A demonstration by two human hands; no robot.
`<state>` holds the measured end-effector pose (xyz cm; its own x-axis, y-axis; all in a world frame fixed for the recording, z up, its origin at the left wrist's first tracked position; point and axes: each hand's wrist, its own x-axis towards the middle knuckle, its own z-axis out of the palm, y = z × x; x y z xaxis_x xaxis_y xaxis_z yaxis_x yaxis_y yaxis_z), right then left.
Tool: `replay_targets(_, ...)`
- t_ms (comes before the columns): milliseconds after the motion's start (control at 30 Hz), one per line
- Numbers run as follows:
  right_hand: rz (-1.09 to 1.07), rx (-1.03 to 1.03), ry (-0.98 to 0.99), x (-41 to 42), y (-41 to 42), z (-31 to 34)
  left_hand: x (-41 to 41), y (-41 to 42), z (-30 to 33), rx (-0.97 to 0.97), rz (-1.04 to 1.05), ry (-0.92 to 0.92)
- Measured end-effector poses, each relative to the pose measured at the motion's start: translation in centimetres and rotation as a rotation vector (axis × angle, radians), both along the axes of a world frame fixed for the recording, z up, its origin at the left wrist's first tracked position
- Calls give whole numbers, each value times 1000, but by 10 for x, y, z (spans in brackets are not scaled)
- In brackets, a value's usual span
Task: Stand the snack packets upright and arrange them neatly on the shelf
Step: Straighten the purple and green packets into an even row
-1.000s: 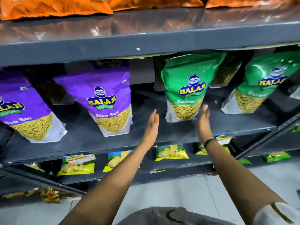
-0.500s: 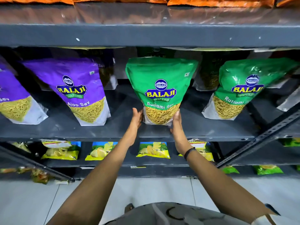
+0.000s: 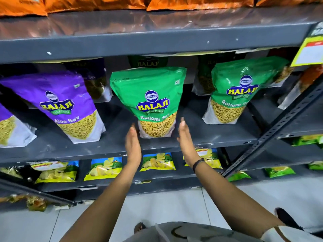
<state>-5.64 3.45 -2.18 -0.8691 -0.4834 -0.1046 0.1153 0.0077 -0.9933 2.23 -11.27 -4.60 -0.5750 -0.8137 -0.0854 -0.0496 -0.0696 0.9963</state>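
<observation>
A green Ratlami Sev packet (image 3: 148, 88) stands upright at the middle of the grey shelf (image 3: 108, 149). My left hand (image 3: 133, 145) is flat and open just left of the packet's base. On the other side, my right hand (image 3: 186, 138), with a black wristband, is held the same way, a small gap from the base. A second green packet (image 3: 241, 81) stands to the right, leaning slightly. A purple Aloo Sev packet (image 3: 57, 95) leans to the left, and another purple one (image 3: 7, 126) is cut off at the left edge. More packets stand behind in shadow.
Orange packets (image 3: 192, 2) lie on the upper shelf (image 3: 139, 44). Yellow chip packets (image 3: 157, 161) line the lower shelf. A slanted perforated metal bar (image 3: 279, 130) crosses the right side. A yellow price tag (image 3: 311, 51) hangs at the top right. Tiled floor below.
My hands closed in on the green packet's base, set it straight, and have now drawn slightly off it. The view shifted so the packet sits in the centre.
</observation>
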Motion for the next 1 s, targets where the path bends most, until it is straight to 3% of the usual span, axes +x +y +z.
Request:
replay_targets(67,-306,-46,25,-14,17,3,7,28,1,-338,189,-9)
replay_targets(100,-463,-61,40,-22,26,7,12,45,3,-477,181,-8)
replay_targets(167,-726,-55,72,-47,54,12,14,83,7,-652,-51,45)
replay_targets(267,-851,-26,67,-97,96,12,-19,115,9,-733,-465,45)
replay_targets(333,-783,-9,23,-126,114,13,-61,128,18,-612,-579,-12)
replay_targets(433,-564,-67,-35,-151,131,20,-122,140,44,-266,-612,-123)
replay_targets(533,-324,-93,-41,-155,138,26,-158,145,60,-51,-598,-183)
replay_targets(800,-270,-163,-48,-153,144,18,-159,176,62,26,-695,-52)
replay_targets(1000,-286,-176,-75,-145,156,18,-153,190,57,65,-711,-104)
